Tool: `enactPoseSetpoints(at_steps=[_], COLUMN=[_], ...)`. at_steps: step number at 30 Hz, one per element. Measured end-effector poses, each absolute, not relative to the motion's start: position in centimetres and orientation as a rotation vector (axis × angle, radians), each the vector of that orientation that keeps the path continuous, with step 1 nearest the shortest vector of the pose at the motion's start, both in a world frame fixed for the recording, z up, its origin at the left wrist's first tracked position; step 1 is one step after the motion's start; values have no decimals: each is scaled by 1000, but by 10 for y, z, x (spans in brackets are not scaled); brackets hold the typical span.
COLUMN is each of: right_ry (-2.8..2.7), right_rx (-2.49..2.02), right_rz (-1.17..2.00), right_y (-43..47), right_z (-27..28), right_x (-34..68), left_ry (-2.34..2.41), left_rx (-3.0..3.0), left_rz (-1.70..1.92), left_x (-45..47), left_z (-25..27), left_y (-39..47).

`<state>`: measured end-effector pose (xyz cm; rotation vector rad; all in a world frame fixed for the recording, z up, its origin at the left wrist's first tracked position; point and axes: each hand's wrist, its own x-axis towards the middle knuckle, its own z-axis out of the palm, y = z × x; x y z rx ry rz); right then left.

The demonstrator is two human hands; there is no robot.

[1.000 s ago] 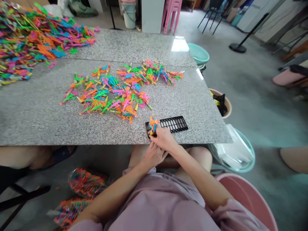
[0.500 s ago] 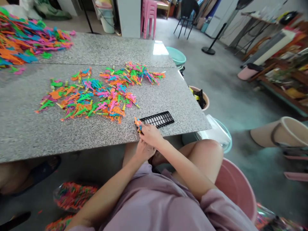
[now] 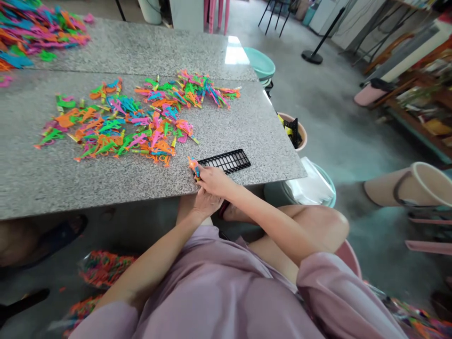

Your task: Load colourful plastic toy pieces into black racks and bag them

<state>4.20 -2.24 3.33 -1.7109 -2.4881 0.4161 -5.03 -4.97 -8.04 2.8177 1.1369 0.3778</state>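
Observation:
A narrow black plastic basket (image 3: 233,161) with grid sides lies at the front edge of the speckled stone table (image 3: 88,193). At its left end my right hand (image 3: 216,181) is closed, fingertips on a small orange-and-blue plastic toy (image 3: 194,167). My left hand (image 3: 206,203) is just below it at the table edge, its fingers largely hidden by the right hand, so what it holds does not show. Farther back to the left is a loose spread of small bright plastic toys (image 3: 113,129), some with yellow tube-like parts.
A larger heap of bright plastic pieces (image 3: 42,30) sits at the back left. Right of the table stand a tub with black baskets (image 3: 294,132), a teal basin (image 3: 261,63) and a beige bucket (image 3: 391,186). Bags of coloured pieces (image 3: 106,268) lie on the floor.
The camera view has shifted, so the table appears higher and slightly left. My hands stay together at the basket's left end, with the toy still at the right fingertips.

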Motion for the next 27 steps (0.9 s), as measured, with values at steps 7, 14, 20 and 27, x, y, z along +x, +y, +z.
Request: enactPoseSetpoints(at_steps=[7, 14, 20, 27], right_ry=[-2562, -2569, -2424, -2183], right_rx=[-1723, -1722, -1747, -1761], right_rz=[421, 421, 407, 434], right_y=[-22, -20, -27, -35], right_z=[37, 40, 41, 21], right_x=[42, 41, 39, 32], left_ry=[1134, 1131, 1151, 1187], left_rx=[2823, 2804, 2819, 2876], left_rz=[400, 420, 458, 579], left_x=[-52, -53, -53, -48], left_z=[-76, -81, -85, -81], left_y=[-49, -50, -54, -61])
